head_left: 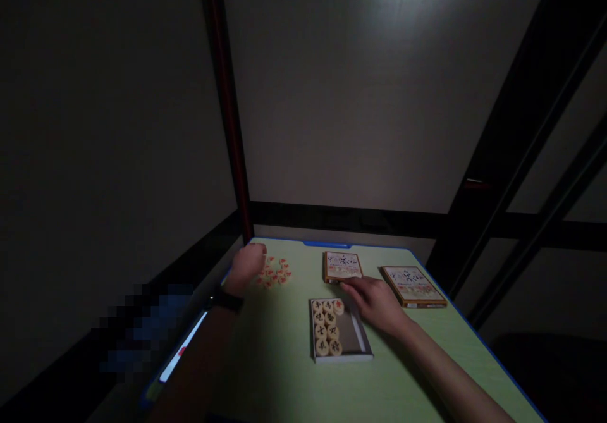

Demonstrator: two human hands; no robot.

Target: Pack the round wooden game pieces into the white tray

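My left hand, with a dark band on its wrist, is curled at the left edge of a loose group of red-marked Chinese chess pieces. Whatever its fingers hold is hidden. My right hand reaches over the top right of a shallow open box, its fingertips drawn together by the front edge of a smaller lidded box. I cannot make out anything between them. Inside the open box lie several black-marked Chinese chess pieces in two columns, with one red-marked piece at the top.
A second lidded box rests at the right of the green table, which has a blue rim. A blue bar is at the far edge. Pale walls stand behind and to the left. Dark bars rise on the right.
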